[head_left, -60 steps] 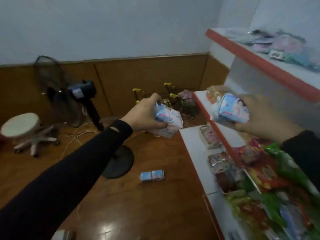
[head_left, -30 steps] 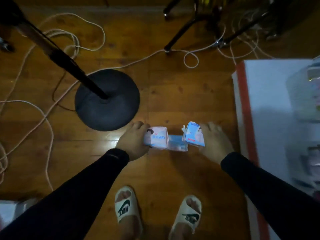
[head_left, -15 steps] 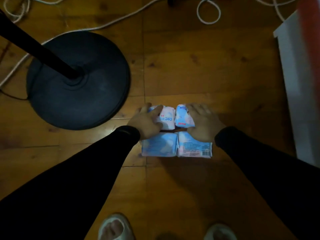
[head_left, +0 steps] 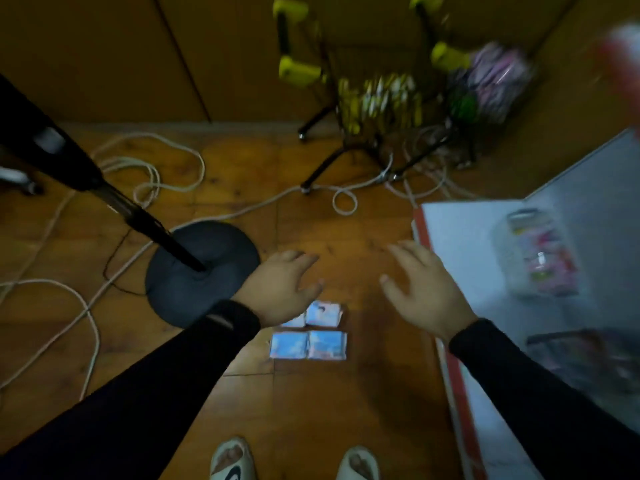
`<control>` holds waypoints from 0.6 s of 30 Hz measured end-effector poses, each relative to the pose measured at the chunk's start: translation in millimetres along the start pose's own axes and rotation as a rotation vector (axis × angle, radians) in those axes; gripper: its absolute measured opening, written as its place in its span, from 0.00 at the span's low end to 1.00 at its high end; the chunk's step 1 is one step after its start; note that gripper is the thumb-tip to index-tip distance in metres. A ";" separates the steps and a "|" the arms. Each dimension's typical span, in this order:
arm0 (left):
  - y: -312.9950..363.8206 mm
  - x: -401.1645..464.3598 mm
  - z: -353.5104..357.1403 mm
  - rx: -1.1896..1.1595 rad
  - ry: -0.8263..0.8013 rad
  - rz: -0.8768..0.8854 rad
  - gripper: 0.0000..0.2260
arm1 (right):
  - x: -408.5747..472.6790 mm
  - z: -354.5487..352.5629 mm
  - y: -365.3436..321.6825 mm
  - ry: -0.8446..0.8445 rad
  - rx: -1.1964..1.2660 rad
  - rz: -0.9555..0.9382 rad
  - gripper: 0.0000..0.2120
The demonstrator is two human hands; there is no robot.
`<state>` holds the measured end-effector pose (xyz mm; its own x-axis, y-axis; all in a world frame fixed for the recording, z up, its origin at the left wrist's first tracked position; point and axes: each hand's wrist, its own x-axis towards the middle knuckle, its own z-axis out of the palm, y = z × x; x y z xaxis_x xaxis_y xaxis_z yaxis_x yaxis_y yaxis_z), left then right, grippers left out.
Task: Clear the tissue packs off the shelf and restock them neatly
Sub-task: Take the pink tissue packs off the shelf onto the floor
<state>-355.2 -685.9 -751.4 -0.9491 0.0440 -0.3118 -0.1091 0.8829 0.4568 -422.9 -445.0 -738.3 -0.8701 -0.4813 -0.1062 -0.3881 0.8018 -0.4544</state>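
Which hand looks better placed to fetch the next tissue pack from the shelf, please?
Probably the right hand: it hangs open beside the shelf, while the left hand hovers by the fan base.

Tissue packs (head_left: 309, 336) on floor (head_left: 311, 403), between fan base (head_left: 221, 247) and shelf (head_left: 460, 237)

Counting it up: four small blue-and-white plastic-wrapped tissue packs (head_left: 309, 336) on the wooden floor in a two-by-two block, one partly hidden. Two bare hands, left (head_left: 280, 290) and right (head_left: 424, 293). Two pale slippers (head_left: 231, 460). One round black stand base (head_left: 202, 271). One clear plastic jar (head_left: 537, 257).
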 end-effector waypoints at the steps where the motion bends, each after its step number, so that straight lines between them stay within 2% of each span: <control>1: 26.7 -11.3 -38.0 0.033 0.070 0.042 0.25 | -8.3 -42.7 -15.1 0.031 -0.014 -0.030 0.27; 4: 102.6 -45.2 -152.5 0.106 0.307 0.181 0.23 | -35.3 -164.2 -58.9 0.230 -0.093 -0.097 0.29; 9: 208.9 -127.2 -298.0 0.182 0.552 0.415 0.23 | -113.4 -324.8 -137.5 0.562 -0.212 -0.052 0.30; 13: 271.0 -204.2 -365.4 0.194 0.659 0.593 0.24 | -203.7 -403.4 -201.1 0.768 -0.350 -0.008 0.28; 18: 354.4 -292.0 -412.0 0.180 0.708 0.801 0.23 | -328.5 -470.1 -263.4 0.966 -0.460 0.103 0.27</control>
<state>-238.4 -578.5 -155.2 -0.6863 0.4096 0.6010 0.6088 0.7757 0.1666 -177.6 -331.6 -168.0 -0.6991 -0.0814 0.7104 -0.2007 0.9759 -0.0856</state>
